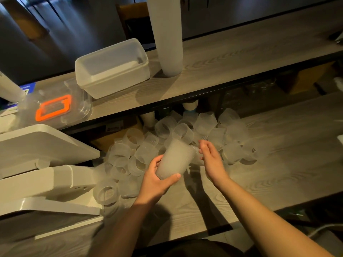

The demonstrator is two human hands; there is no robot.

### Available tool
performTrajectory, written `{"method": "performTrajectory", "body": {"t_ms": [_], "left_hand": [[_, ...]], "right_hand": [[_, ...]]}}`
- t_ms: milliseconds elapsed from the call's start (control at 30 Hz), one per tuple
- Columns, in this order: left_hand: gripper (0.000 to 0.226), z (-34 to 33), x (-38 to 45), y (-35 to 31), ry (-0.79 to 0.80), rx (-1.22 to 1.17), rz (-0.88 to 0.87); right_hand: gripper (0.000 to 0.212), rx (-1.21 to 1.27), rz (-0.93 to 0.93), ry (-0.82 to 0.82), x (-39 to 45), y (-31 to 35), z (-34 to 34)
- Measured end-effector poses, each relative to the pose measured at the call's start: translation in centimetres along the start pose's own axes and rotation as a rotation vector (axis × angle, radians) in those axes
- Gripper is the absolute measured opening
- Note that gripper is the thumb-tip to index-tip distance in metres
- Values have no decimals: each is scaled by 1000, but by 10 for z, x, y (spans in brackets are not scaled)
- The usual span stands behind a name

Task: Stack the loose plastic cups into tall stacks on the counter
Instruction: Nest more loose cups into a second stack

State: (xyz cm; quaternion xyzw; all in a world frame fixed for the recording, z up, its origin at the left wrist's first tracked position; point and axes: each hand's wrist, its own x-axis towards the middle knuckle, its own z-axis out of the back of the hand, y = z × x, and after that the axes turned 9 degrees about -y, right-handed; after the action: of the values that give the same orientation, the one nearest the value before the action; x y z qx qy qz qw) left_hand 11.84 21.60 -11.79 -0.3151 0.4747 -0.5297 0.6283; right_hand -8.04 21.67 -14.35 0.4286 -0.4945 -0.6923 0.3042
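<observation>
1 short stack (175, 161) in left hand (157, 179) | right hand (211, 160) approx. open, blurry

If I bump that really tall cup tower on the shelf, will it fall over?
Probably, yes. The tall stack of cups rises high from a narrow base, so it likely tips easily. It is thin frosted plastic, so probably light, and a small push might move it.

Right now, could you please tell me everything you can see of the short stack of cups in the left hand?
The short stack of cups is frosted, translucent ribbed plastic, nested into one tapered column. It tilts, open mouth pointing up and away toward the loose cups heaped on the counter. The left hand grips its lower end, thumb across the front. The right hand hovers beside it, fingers relaxed.
</observation>
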Motion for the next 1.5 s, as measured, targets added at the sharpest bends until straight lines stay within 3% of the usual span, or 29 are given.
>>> {"method": "performTrajectory", "body": {"t_ms": [67,200,400,567,667,900,1067,1200,1500], "left_hand": [[73,-5,3,2,24,9,6],[73,-15,5,4,52,-24,34],[92,-17,4,1,97,-40,43],[98,-14,4,1,99,-41,45],[96,-11,6,2,88,-36,49],[99,-5,7,6,83,-44,41],[87,-6,6,6,90,-56,24],[81,-4,4,4,104,-15,-36],[69,3,0,-4,181,41,-84]], "right_hand": [[30,-77,-1,-200,1,-29,14],[57,-402,54,-411,-6,-76,45],[102,-714,-25,-262,0,-101,51],[87,-796,-32,-216,11,-106,46],[71,-748,-67,-229,10,-102,44],[61,-666,-205,-13,14,-46,61],[30,-139,-173,1,15,9,61],[35,-45,-52,65,9,35,47],[43,-141,111,131,5,32,26]]}}
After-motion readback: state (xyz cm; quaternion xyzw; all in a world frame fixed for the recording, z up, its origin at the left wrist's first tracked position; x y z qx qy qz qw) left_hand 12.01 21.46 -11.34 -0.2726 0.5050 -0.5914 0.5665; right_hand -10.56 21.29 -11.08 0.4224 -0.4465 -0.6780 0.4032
